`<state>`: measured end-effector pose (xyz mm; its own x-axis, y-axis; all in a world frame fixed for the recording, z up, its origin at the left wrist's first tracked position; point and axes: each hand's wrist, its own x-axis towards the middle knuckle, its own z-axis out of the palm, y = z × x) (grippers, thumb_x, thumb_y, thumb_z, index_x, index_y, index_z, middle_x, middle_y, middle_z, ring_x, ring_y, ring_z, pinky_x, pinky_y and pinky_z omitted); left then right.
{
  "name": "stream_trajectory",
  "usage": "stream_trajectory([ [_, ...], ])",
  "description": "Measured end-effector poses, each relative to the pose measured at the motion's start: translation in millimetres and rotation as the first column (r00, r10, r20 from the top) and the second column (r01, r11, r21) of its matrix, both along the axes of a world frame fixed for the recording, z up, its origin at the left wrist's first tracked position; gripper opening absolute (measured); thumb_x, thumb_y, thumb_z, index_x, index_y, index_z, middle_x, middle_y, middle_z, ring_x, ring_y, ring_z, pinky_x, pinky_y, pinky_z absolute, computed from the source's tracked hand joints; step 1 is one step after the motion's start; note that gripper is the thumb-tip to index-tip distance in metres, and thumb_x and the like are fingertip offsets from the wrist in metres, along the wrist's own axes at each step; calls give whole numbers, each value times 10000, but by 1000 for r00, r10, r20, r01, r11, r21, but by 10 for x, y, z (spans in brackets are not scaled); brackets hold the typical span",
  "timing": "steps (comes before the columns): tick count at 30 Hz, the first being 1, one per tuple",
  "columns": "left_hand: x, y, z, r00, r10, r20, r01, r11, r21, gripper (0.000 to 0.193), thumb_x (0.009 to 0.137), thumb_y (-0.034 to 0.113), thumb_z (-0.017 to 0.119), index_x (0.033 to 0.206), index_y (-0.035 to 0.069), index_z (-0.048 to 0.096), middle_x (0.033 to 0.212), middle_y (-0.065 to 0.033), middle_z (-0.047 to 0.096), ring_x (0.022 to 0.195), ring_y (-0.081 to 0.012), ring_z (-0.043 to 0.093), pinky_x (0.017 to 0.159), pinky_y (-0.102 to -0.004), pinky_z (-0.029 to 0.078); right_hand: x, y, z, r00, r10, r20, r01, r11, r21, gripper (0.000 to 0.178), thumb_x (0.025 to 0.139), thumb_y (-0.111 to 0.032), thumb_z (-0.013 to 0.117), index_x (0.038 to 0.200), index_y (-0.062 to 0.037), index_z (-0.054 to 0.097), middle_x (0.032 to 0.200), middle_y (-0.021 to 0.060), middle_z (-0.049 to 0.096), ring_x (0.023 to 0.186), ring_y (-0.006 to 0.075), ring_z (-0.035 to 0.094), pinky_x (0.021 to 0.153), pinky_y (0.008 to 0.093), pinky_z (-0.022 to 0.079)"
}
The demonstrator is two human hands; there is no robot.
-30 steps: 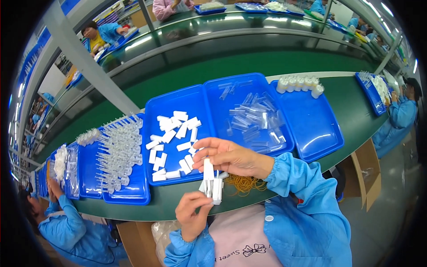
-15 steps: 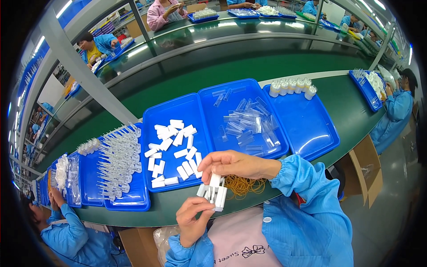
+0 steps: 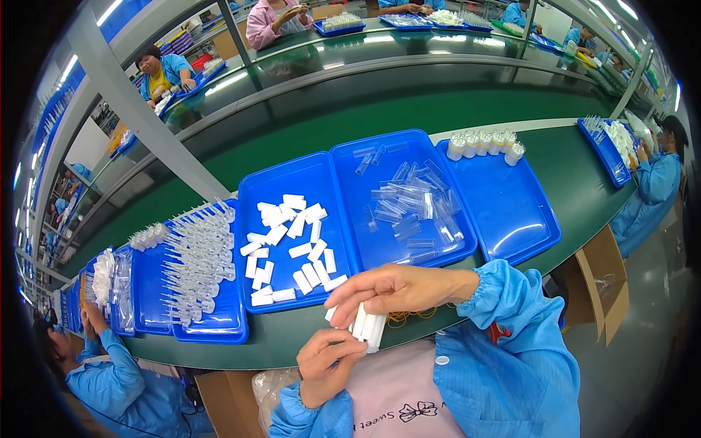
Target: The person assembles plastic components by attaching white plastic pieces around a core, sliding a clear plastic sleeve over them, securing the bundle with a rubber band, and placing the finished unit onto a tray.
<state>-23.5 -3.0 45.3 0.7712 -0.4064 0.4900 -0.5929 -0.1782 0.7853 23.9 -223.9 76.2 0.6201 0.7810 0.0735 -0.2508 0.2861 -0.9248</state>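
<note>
My left hand (image 3: pixel 326 367) pinches the near end of a small cluster of white plastic blocks (image 3: pixel 374 330) in front of my chest. Over its far side lies my right hand (image 3: pixel 398 290), fingers curved down around the blocks and thumb against them. Both hands touch the cluster, and the fingers hide part of it. Beyond them, a blue tray (image 3: pixel 251 191) holds loose white blocks (image 3: pixel 298 226). The tray (image 3: pixel 341 155) to its right carries clear plastic pieces (image 3: pixel 416 201). Yellow-brown rubber bands (image 3: pixel 398 318) show partly under my right hand.
At the right stands another blue tray (image 3: pixel 504 219) with white-and-clear cylinders (image 3: pixel 485 143) along its far edge. Nozzle-like clear parts (image 3: pixel 197 263) fill a tray at the left. Co-workers (image 3: pixel 652 182) sit on both sides. A cardboard box (image 3: pixel 602 281) stands below the bench (image 3: pixel 569 168).
My right hand has come down over the white cluster, covering more of it and the rubber bands. My left hand has shifted slightly right and still grips the cluster.
</note>
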Motion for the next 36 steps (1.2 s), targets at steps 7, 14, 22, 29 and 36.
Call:
stream_trajectory([
  [7, -7, 48, 21, 995, 23, 96, -27, 999, 40, 253, 599, -48, 762, 815, 78, 720, 795, -59, 631, 721, -201, 620, 619, -279, 492, 86, -100, 126, 728, -162, 666, 423, 870, -251, 335, 884, -227, 605, 1176, -69, 561, 1062, 78, 619, 1044, 203, 548, 884, 353, 426],
  [14, 4, 33, -96, 973, 178, 148, -168, 983, -73, 407, 657, -39, 768, 1035, 46, 644, 1128, -143, 540, 824, -207, 612, 679, -314, 518, 78, -71, 70, 840, -166, 516, 365, 877, -313, 186, 845, -241, 653, 859, -55, 655, 814, 32, 628, 808, 140, 549, 684, 299, 432],
  [22, -32, 36, -239, 947, 70, -312, -161, 948, -274, 431, 737, -51, 729, 1123, -11, 542, 1138, -164, 538, 900, -210, 636, 802, -314, 542, 111, 4, 51, 968, -74, 239, 162, 914, -372, 192, 836, -231, 685, 848, -43, 648, 833, 34, 608, 819, 121, 549, 737, 277, 420],
  [29, 70, 189, -422, 850, 15, -526, -271, 869, -413, 242, 799, -79, 661, 1006, -22, 549, 1024, -85, 565, 885, -153, 625, 794, -276, 520, 627, 102, -180, 867, -108, 487, 306, 886, -349, 269, 827, -164, 682, 1069, -61, 627, 852, 39, 602, 808, 140, 556, 749, 294, 446],
  [36, 146, 278, -456, 843, 19, -538, -346, 785, -514, 214, 821, -43, 659, 1009, -12, 561, 1010, -68, 569, 902, -140, 601, 824, -270, 492, 989, 341, -801, 348, 337, 875, 676, 555, -484, 291, 735, -49, 656, 1021, -95, 627, 997, 84, 558, 992, 295, 538, 772, 392, 498],
])
